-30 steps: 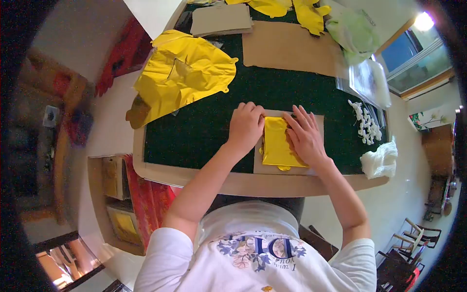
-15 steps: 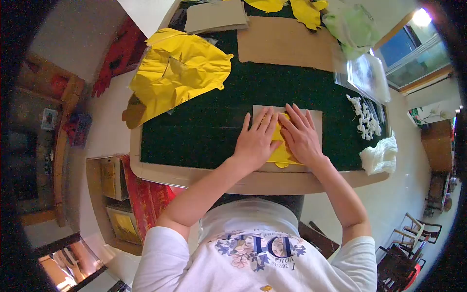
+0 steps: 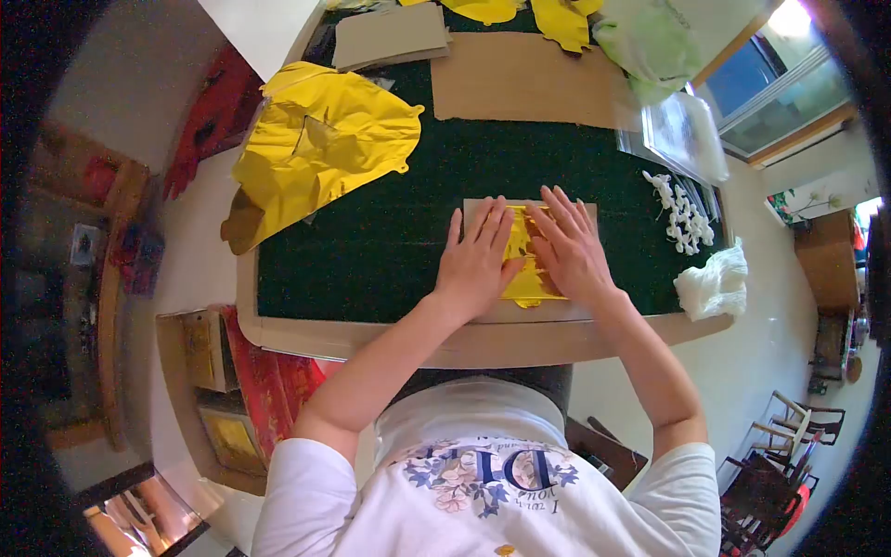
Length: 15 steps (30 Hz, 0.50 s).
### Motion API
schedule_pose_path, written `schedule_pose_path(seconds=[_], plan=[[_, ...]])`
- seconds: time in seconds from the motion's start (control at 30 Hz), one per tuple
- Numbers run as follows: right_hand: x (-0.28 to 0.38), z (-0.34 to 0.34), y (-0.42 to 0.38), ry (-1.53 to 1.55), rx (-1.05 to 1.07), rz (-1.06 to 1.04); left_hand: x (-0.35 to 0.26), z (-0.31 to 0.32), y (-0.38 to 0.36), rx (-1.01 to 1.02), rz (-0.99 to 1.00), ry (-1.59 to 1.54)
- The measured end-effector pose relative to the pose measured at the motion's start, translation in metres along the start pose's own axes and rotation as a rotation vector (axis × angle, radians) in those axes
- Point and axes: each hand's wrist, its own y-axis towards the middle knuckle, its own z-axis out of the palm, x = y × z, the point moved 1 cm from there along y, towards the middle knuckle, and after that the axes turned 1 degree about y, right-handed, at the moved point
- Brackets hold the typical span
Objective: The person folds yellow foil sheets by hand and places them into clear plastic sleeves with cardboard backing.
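A folded yellow foil balloon [image 3: 525, 277] lies flat on a grey-brown card [image 3: 477, 210] near the front edge of the table. My left hand [image 3: 475, 265] rests palm down on the balloon's left side, fingers stretched out. Over its right side, my right hand [image 3: 574, 252] is also flat, with the fingers a little apart. Shiny, creased foil shows between the two hands; the rest of the balloon is hidden under them. A small tab of foil sticks out at the bottom edge.
A larger flat yellow foil balloon [image 3: 339, 139] lies at the left. Behind are a stack of grey cards [image 3: 390, 35] and a brown cardboard sheet [image 3: 524, 79]. To the right are clear plastic sleeves [image 3: 685, 139], white ribbon bundles [image 3: 682, 213] and a white plastic bag [image 3: 715, 286].
My hands have drawn slightly apart, and more of the yellow foil shows between them. The whole view has shifted a little.
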Motion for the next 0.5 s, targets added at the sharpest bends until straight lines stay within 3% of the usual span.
schedule_pose_path(seconds=[0.17, 0.37, 0.5], plan=[[-0.001, 0.017, -0.008, -0.039, 0.001, 0.007, 0.003, 0.002, -0.001, -0.055, 0.009, -0.091], [-0.026, 0.01, -0.001, 0.421, -0.218, 0.366, 0.002, 0.001, -0.001, -0.041, 0.002, -0.062], [-0.037, -0.006, 0.011, 0.416, -0.205, 0.538, 0.001, 0.0, -0.001, -0.028, 0.0, -0.056]])
